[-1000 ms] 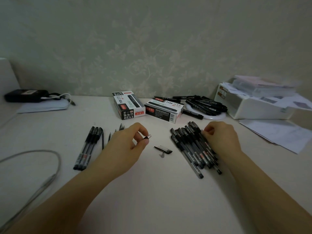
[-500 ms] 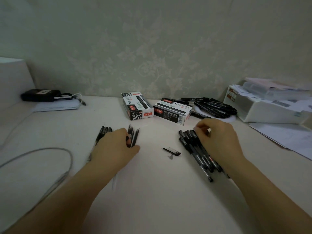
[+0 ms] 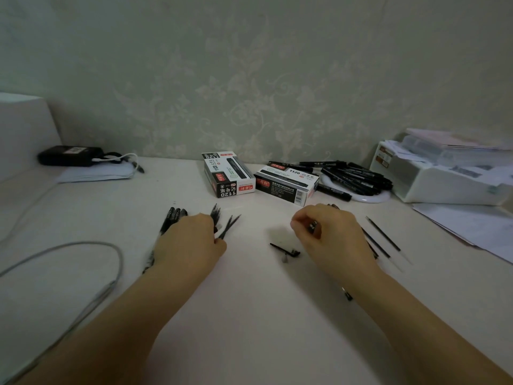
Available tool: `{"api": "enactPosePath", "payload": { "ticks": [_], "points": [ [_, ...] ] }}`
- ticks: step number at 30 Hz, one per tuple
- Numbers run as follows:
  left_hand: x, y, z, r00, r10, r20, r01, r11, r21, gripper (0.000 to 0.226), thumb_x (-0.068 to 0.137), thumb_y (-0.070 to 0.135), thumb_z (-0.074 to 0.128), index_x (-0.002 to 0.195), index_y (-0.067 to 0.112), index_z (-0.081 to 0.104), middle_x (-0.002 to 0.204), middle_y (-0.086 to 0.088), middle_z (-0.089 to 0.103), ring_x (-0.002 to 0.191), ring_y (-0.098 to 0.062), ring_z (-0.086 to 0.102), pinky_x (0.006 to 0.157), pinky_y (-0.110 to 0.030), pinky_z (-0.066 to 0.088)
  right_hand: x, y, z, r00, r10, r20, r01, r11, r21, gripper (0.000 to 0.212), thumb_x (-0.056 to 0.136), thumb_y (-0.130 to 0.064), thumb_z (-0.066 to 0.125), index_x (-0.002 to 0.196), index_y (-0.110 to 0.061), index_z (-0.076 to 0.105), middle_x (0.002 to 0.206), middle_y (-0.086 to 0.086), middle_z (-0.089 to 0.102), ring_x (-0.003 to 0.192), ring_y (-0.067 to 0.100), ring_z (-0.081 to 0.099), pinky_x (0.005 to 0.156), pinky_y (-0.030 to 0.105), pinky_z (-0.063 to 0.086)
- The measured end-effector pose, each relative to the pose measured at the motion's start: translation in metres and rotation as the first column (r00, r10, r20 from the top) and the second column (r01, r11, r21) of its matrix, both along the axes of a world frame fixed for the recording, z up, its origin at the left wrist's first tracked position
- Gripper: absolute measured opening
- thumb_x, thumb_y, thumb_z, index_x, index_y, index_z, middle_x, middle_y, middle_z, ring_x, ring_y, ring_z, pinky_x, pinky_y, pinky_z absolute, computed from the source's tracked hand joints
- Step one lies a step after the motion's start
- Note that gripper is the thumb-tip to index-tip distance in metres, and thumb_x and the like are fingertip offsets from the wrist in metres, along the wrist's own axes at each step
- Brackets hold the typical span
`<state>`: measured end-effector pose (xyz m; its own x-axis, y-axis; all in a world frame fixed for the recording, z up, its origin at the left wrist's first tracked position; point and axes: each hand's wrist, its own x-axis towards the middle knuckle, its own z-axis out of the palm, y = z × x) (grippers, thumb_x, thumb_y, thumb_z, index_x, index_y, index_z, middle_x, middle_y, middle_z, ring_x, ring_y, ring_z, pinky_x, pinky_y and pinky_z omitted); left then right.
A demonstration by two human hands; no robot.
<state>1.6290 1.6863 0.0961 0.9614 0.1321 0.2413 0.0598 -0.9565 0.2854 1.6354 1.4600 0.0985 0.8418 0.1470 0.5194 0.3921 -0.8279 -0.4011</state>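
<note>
My left hand (image 3: 188,241) lies palm down over a row of black pens (image 3: 174,215) at the left. Its curled fingertips reach a few thin loose pen parts (image 3: 229,225); whether they pinch one is hidden. My right hand (image 3: 333,240) is curled round a black pen (image 3: 312,227), whose tip shows below my wrist. Most of the right pen pile is hidden under this hand. Two thin refills (image 3: 384,238) lie just right of it. A small black pen clip piece (image 3: 286,250) lies on the table between my hands.
Two pen boxes (image 3: 229,176) (image 3: 286,184) stand behind my hands. Black markers (image 3: 358,177) are heaped on a white plate. A white box (image 3: 444,187) and papers (image 3: 472,226) fill the right. A grey cable (image 3: 83,245) and a black device (image 3: 69,155) are at the left.
My left hand carried a small pen part from the middle over to the left pens. My right hand closed round a pen in the right pile and shifted left, uncovering two refills.
</note>
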Motion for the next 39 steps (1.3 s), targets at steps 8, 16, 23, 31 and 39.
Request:
{"api": "enactPosePath", "payload": {
  "ticks": [8,16,23,31,39],
  "points": [
    [-0.005,-0.014,0.013,0.948,-0.166,0.273,0.253,0.913,-0.32,0.016,0.086,0.034,0.059,0.074,0.022,0.06,0.062,0.007,0.06,0.059,-0.005,0.057,0.052,-0.019,0.044,-0.005,0.01,0.004,0.957,0.19,-0.221,-0.065,0.879,0.472,0.008,0.086,-0.039,0.071,0.09,-0.032,0.073,0.077,-0.01,0.072,0.065,0.003,0.064,0.059,0.013,0.051],
    [-0.011,-0.032,0.003,0.839,-0.491,0.235,0.54,0.692,-0.479,0.011,0.087,0.046,0.058,0.085,0.036,0.059,0.059,0.017,0.053,0.051,-0.001,0.046,0.049,-0.012,0.036,-0.007,0.016,0.006,0.83,0.447,-0.334,-0.048,0.653,0.755,0.022,0.094,-0.034,0.061,0.081,-0.021,0.074,0.07,0.0,0.069,0.06,0.01,0.061,0.06,0.024,0.052],
    [-0.008,-0.028,0.002,0.817,-0.544,0.192,0.555,0.652,-0.516,0.016,0.1,0.038,0.041,0.096,0.04,0.056,0.068,0.007,0.057,0.055,-0.002,0.047,0.052,-0.016,0.04,-0.001,0.005,0.019,0.905,0.384,-0.186,0.036,0.365,0.93,0.026,0.101,-0.029,0.051,0.089,-0.012,0.067,0.07,0.003,0.067,0.059,0.01,0.058,0.054,0.019,0.05],
    [-0.011,-0.03,0.004,0.786,-0.582,0.206,0.59,0.608,-0.532,0.016,0.1,0.033,0.044,0.094,0.035,0.058,0.074,0.007,0.063,0.057,-0.002,0.048,0.054,-0.016,0.041,-0.004,0.015,0.012,0.837,0.51,-0.2,0.003,0.361,0.933,0.023,0.099,-0.026,0.055,0.087,-0.013,0.069,0.075,0.008,0.07,0.062,0.01,0.061,0.058,0.019,0.052],
    [-0.01,-0.03,0.004,0.78,-0.589,0.213,0.6,0.604,-0.524,0.015,0.1,0.034,0.043,0.095,0.035,0.058,0.073,0.007,0.062,0.057,-0.004,0.047,0.055,-0.017,0.04,-0.001,0.011,0.011,0.846,0.499,-0.189,0.038,0.298,0.954,0.026,0.097,-0.028,0.057,0.078,-0.017,0.072,0.073,0.008,0.07,0.06,0.011,0.061,0.055,0.02,0.052]
  ]
}}
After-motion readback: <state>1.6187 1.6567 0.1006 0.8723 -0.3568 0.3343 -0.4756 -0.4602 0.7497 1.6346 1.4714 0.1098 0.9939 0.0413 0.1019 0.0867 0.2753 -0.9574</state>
